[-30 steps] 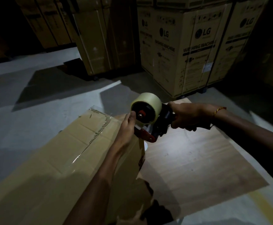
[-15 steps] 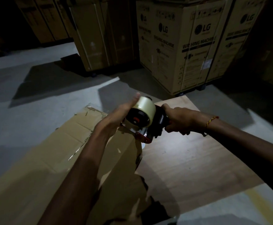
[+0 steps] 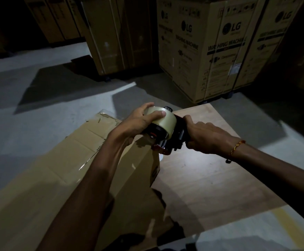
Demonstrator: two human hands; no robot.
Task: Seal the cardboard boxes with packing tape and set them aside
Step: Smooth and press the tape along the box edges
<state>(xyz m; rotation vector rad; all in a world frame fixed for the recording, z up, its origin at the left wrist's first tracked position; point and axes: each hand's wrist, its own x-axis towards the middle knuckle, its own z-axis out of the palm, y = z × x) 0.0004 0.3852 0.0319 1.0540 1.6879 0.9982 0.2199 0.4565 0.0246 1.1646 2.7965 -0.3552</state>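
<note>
Dim warehouse, grey concrete floor (image 3: 39,105).
Tall LG washing-machine cartons (image 3: 211,51) stand at the back right, plain brown cartons (image 3: 118,33) to their left, more in darkness far left. Wood-grain board (image 3: 211,178) lies flat on the floor, brightly lit near its centre. Yellow floor stripe (image 3: 292,227) bottom right.

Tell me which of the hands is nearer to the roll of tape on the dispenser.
Left. The left hand wraps over the roll of tape, thumb pressed on its face. The right hand grips the dispenser handle just behind the roll.
</note>
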